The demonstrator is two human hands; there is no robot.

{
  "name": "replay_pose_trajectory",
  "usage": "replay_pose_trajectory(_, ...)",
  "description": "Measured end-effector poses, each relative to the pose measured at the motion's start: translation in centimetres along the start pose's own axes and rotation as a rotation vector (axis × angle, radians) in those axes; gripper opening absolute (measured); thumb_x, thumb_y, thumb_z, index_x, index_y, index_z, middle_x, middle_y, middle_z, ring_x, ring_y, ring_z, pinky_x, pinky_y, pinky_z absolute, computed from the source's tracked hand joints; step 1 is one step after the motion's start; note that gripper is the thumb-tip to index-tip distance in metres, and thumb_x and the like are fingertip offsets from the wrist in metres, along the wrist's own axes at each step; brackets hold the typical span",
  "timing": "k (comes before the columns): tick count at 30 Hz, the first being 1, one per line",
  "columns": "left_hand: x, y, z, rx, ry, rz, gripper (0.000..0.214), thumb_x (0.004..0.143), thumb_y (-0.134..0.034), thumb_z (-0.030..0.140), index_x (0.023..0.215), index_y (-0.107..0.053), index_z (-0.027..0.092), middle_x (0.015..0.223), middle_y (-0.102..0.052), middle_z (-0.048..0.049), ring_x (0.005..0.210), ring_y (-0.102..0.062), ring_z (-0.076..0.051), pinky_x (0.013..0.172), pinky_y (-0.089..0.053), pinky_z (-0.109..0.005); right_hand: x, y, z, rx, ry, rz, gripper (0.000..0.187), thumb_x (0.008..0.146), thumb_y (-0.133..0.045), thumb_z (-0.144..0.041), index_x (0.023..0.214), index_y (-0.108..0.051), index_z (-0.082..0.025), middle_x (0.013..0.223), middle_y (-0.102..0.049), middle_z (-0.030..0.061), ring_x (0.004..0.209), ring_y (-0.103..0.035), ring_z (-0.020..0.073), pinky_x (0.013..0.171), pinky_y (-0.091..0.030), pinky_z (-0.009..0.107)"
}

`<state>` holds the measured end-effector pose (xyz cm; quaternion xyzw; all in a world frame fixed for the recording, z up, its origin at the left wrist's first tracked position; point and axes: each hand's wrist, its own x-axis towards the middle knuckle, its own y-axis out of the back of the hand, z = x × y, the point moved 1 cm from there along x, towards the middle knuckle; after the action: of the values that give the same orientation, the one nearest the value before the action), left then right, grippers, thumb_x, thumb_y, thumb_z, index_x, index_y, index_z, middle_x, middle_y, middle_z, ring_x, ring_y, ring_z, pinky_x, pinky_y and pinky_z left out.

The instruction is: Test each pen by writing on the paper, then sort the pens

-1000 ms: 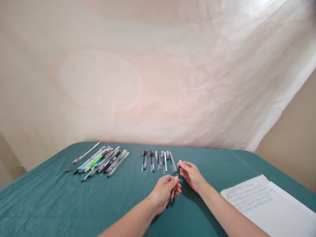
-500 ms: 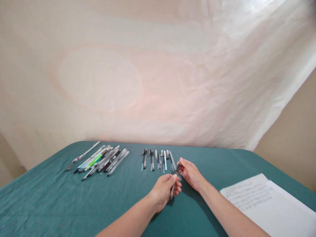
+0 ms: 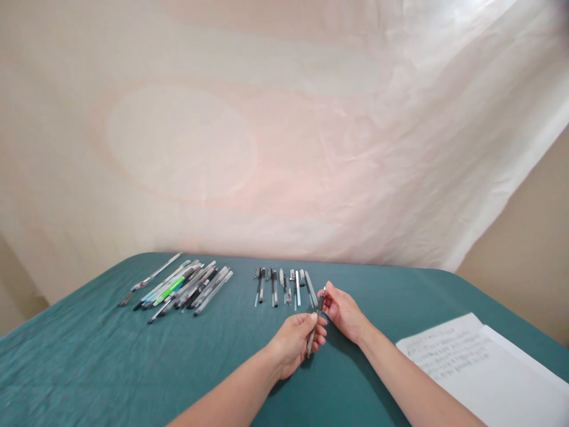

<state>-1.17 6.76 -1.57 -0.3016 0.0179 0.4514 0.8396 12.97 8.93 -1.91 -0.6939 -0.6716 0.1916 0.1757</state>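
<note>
A pen (image 3: 313,335) with a dark grip is held slantwise above the tablecloth. My left hand (image 3: 294,345) is closed around its barrel, thumb on top. At its upper end my right hand (image 3: 343,311) pinches with thumb and forefinger; a small shiny bit shows there, too small to make out. Just beyond my hands lies a row of pens (image 3: 274,289) laid out side by side, some with separate caps (image 3: 292,275) and thin parts beside them.
To the left lies a heap of pens (image 3: 207,290), with a green one (image 3: 169,290) among them. Written-on paper sheets (image 3: 457,350) lie at the right. Green cloth (image 3: 111,367) covers the table, and a pale hanging sheet (image 3: 284,148) rises behind its far edge.
A shiny bit now shows at the pen's upper end by my right fingertips. Otherwise both hands stay nearly in place.
</note>
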Motion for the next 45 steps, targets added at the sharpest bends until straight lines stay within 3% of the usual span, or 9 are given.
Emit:
replay_pose_trajectory(6,-0.06,0.05,0.11,0.002,0.018,0.01,0.022,0.082,-0.049,0.031,0.079,-0.057,0.01,0.062,-0.053,0.0,0.046,-0.044,-0.004,0.045,-0.027,-0.017,-0.18,0.15,0.03,-0.032,0.025,-0.013,0.019,0.064,-0.07,-0.033,0.06,-0.062,-0.016,0.062,-0.059,-0.0003,0.058,-0.05,0.0102,0.06,-0.04,0.023)
replay_pose_trajectory(13,0.02,0.2,0.12,-0.024,0.04,-0.001,0.021,0.081,-0.05,0.031,0.079,-0.057,0.011,0.063,-0.053,0.0002,0.046,-0.042,-0.003,0.045,-0.026,-0.016,0.04,0.13,0.05,-0.023,0.005,-0.014,0.027,0.068,-0.064,-0.044,0.067,-0.065,-0.017,0.072,-0.063,0.0031,0.064,-0.054,0.0131,0.064,-0.042,0.026)
replay_pose_trajectory(19,0.23,0.22,0.03,-0.023,0.049,0.003,0.022,0.082,-0.048,0.031,0.081,-0.056,0.011,0.063,-0.053,-0.0006,0.045,-0.042,-0.004,0.043,-0.024,-0.016,-0.01,0.16,0.16,-0.008,0.032,0.017,0.021,0.062,-0.071,-0.032,0.055,-0.059,-0.017,0.059,-0.058,-0.0011,0.056,-0.05,0.01,0.06,-0.041,0.023)
replay_pose_trajectory(26,0.15,0.19,0.1,-0.008,0.016,0.021,0.02,0.076,-0.057,0.033,0.077,-0.05,0.015,0.061,-0.053,0.0027,0.039,-0.031,-0.001,0.04,-0.014,-0.017,0.25,0.48,0.25,-0.041,0.002,-0.018,0.018,0.064,-0.068,-0.034,0.067,-0.066,-0.016,0.071,-0.065,0.0023,0.065,-0.055,0.0133,0.065,-0.041,0.025)
replay_pose_trajectory(32,-0.07,0.02,0.16,0.008,0.014,0.03,0.025,0.072,-0.06,0.036,0.074,-0.045,0.016,0.062,-0.053,0.0036,0.039,-0.032,-0.001,0.041,-0.014,-0.017,-0.06,0.04,-0.06,-0.048,0.012,0.005,0.023,0.064,-0.068,-0.039,0.062,-0.063,-0.016,0.063,-0.061,-0.0002,0.056,-0.051,0.0097,0.059,-0.04,0.023)
replay_pose_trajectory(36,0.01,0.1,0.07,0.005,0.005,0.002,0.02,0.077,-0.055,0.034,0.078,-0.047,0.015,0.062,-0.053,0.0021,0.041,-0.035,-0.002,0.041,-0.015,-0.017,-0.07,0.18,-0.07,-0.045,0.013,0.008,0.021,0.061,-0.072,-0.033,0.056,-0.061,-0.016,0.055,-0.056,-0.003,0.05,-0.045,0.0068,0.054,-0.037,0.02)
replay_pose_trajectory(40,0.14,0.19,0.05,-0.019,0.016,-0.03,0.019,0.083,-0.047,0.031,0.082,-0.05,0.013,0.063,-0.053,0.0004,0.043,-0.039,-0.003,0.041,-0.018,-0.017,0.16,0.54,0.04,-0.032,-0.004,-0.012,0.015,0.063,-0.071,-0.029,0.066,-0.066,-0.015,0.065,-0.061,-0.0006,0.055,-0.047,0.0075,0.056,-0.038,0.02)
replay_pose_trajectory(45,0.14,0.23,0.07,-0.029,0.025,-0.03,0.018,0.084,-0.044,0.029,0.082,-0.051,0.012,0.063,-0.053,-0.0002,0.043,-0.04,-0.003,0.041,-0.019,-0.017,0.21,0.47,0.03,-0.023,-0.003,-0.032,0.024,0.069,-0.064,-0.038,0.072,-0.067,-0.015,0.069,-0.062,0.0024,0.056,-0.049,0.0098,0.056,-0.039,0.023)
